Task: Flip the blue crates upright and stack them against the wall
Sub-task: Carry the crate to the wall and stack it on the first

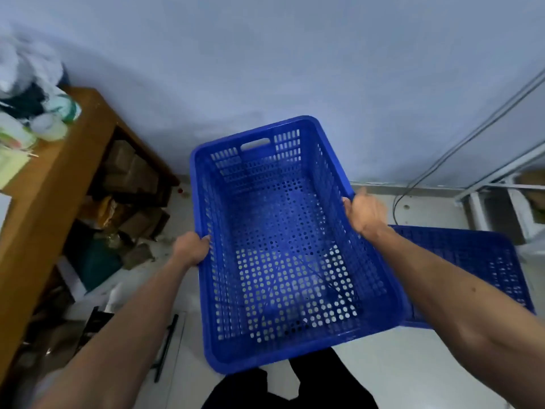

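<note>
A blue perforated crate (283, 246) is held upright in front of me, its open top facing up and its far end toward the pale wall (295, 69). My left hand (191, 249) grips the left rim. On the right rim my right hand (365, 212) holds the edge. A second blue crate (477, 258) lies on the floor to the right, bottom side up, partly hidden behind my right forearm.
A wooden shelf unit (56, 187) with boxes and bags stands at the left. A white metal frame (495, 184) and a cable are at the right by the wall. Pale floor (413, 364) lies below, with a dark rod at lower left.
</note>
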The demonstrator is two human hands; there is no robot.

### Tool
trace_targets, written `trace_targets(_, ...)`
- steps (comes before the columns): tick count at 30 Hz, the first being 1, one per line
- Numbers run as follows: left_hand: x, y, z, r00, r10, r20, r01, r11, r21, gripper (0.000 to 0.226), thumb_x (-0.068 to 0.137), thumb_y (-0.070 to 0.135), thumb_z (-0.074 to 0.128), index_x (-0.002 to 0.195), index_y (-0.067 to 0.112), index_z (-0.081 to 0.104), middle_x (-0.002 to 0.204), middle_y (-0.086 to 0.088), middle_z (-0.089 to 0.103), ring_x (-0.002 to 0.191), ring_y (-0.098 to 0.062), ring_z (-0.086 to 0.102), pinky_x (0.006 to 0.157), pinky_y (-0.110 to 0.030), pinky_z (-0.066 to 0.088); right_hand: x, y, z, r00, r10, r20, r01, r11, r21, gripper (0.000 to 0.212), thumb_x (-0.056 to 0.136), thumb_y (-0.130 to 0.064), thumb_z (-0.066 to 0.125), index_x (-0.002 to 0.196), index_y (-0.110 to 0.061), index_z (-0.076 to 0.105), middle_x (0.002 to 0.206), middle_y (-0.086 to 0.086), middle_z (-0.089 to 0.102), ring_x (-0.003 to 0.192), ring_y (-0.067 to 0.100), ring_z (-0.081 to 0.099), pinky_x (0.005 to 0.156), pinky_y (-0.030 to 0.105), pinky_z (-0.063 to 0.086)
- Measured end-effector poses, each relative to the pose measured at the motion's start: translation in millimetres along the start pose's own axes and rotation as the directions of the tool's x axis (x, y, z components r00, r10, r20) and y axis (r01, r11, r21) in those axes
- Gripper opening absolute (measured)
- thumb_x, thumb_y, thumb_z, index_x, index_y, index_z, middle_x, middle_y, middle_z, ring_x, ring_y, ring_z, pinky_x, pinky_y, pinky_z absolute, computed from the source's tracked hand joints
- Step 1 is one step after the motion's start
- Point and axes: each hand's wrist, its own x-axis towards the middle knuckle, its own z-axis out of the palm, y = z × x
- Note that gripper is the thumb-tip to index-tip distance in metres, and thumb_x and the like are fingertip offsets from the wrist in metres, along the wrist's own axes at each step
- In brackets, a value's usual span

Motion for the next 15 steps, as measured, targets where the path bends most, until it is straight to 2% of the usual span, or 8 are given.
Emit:
trace_targets(3, 19.6, -3.3, 16.3, 0.995, -0.1, 0.029, 0.103, 0.99, -0.095, 0.049, 0.1, 0.04, 0.046, 0.106, -0.006, 0.063, 0.089, -0.019, 0.068, 0.082, -0.035, 0.068, 0.071, -0.037, 0.057, 37.8, -16.2, 11.1, 0.995, -0.072, 0.067, 0.076, 0.996, -0.056, 0.037, 0.101, -0.036, 0.042, 0.114, -0.002, 0.048, 0.097, 0.018, 0.068, 0.086, 0.038, 0.065, 0.071, 0.043, 0.052)
trace_targets(5, 36.3, -3.1, 26.8, 0.99, -0.136, 0.035, 0.139, 0.983, -0.122, 0.049, 0.1, 0.04, 0.045, 0.101, -0.006, 0.064, 0.082, -0.016, 0.067, 0.072, -0.031, 0.066, 0.061, -0.032, 0.05, 63.6, -26.9, 23.9, 0.991, -0.091, 0.095, 0.098, 0.992, -0.076, 0.035, 0.101, -0.033, 0.043, 0.116, -0.002, 0.048, 0.1, 0.018, 0.067, 0.088, 0.038, 0.065, 0.068, 0.04, 0.048)
trace_targets(8, 53.4, -0.3, 42.3, 0.989, -0.146, 0.03, 0.149, 0.978, -0.149, 0.045, 0.1, 0.039, 0.044, 0.093, -0.001, 0.063, 0.086, -0.017, 0.068, 0.072, -0.032, 0.067, 0.064, -0.036, 0.054, 93.8, -36.9, 45.6, 0.987, -0.078, 0.142, 0.098, 0.985, -0.139, 0.034, 0.1, -0.032, 0.045, 0.117, -0.002, 0.046, 0.106, 0.018, 0.065, 0.096, 0.038, 0.064, 0.071, 0.04, 0.045)
trace_targets(11, 73.2, 1.1, 58.8, 0.986, -0.166, 0.027, 0.168, 0.967, -0.193, 0.043, 0.1, 0.038, 0.046, 0.09, 0.0, 0.063, 0.094, -0.019, 0.07, 0.084, -0.036, 0.068, 0.079, -0.043, 0.058, 118.0, -39.1, 72.0, 0.984, -0.052, 0.17, 0.085, 0.978, -0.192, 0.034, 0.1, -0.031, 0.045, 0.119, -0.002, 0.044, 0.108, 0.018, 0.063, 0.096, 0.037, 0.063, 0.069, 0.038, 0.042)
trace_targets(13, 84.8, 2.7, 70.3, 0.983, -0.179, 0.027, 0.181, 0.955, -0.236, 0.041, 0.1, 0.036, 0.047, 0.089, 0.0, 0.063, 0.095, -0.019, 0.069, 0.085, -0.037, 0.068, 0.08, -0.044, 0.058, 133.1, -41.4, 90.5, 0.981, -0.041, 0.187, 0.081, 0.974, -0.213, 0.035, 0.099, -0.028, 0.047, 0.121, -0.001, 0.042, 0.11, 0.018, 0.062, 0.098, 0.038, 0.062, 0.07, 0.039, 0.042)
trace_targets(15, 93.3, 6.2, 81.0, 0.98, -0.2, 0.0, 0.193, 0.944, -0.267, 0.039, 0.1, 0.033, 0.048, 0.077, 0.003, 0.057, 0.091, -0.019, 0.068, 0.079, -0.036, 0.065, 0.074, -0.042, 0.056, 147.7, -44.0, 105.2, 0.979, -0.025, 0.202, 0.072, 0.971, -0.228, 0.036, 0.098, -0.025, 0.049, 0.124, -0.001, 0.04, 0.115, 0.019, 0.059, 0.101, 0.039, 0.061, 0.072, 0.04, 0.042)
